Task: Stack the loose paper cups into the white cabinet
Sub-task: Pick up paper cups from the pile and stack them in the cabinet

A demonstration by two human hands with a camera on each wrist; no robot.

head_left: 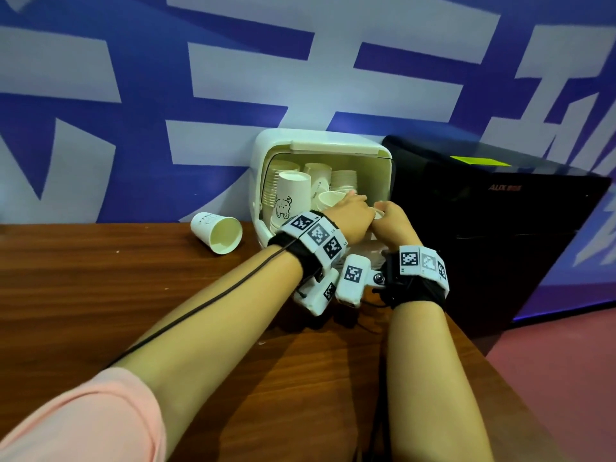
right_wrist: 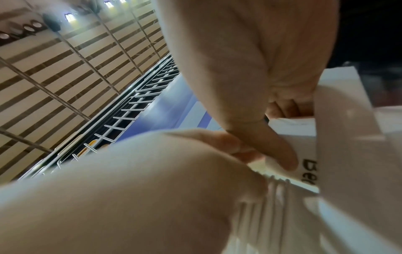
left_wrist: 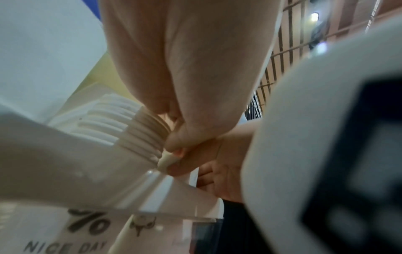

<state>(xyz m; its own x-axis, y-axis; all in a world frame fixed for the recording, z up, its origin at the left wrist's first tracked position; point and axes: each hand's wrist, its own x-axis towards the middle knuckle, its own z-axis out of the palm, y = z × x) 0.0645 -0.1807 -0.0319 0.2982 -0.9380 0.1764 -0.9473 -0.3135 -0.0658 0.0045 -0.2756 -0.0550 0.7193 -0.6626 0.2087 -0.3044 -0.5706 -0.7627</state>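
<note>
The white cabinet [head_left: 263,151] stands open on the wooden table, with several stacks of white paper cups [head_left: 293,198] inside. Both hands meet at its mouth. My left hand [head_left: 356,208] pinches the rim of a nested cup stack [left_wrist: 141,135] between thumb and finger. My right hand [head_left: 388,215] grips a white cup with black lettering [right_wrist: 304,151], thumb on its wall, at the end of that stack. Only a sliver of this cup [head_left: 378,214] shows between the hands in the head view. One loose cup [head_left: 216,232] lies on its side left of the cabinet.
A black box [head_left: 493,221] stands close against the cabinet's right side. A blue-and-white wall [head_left: 233,78] runs right behind both. The wooden table [head_left: 100,278] stretches left and toward me, and its right edge drops to a red floor [head_left: 566,378].
</note>
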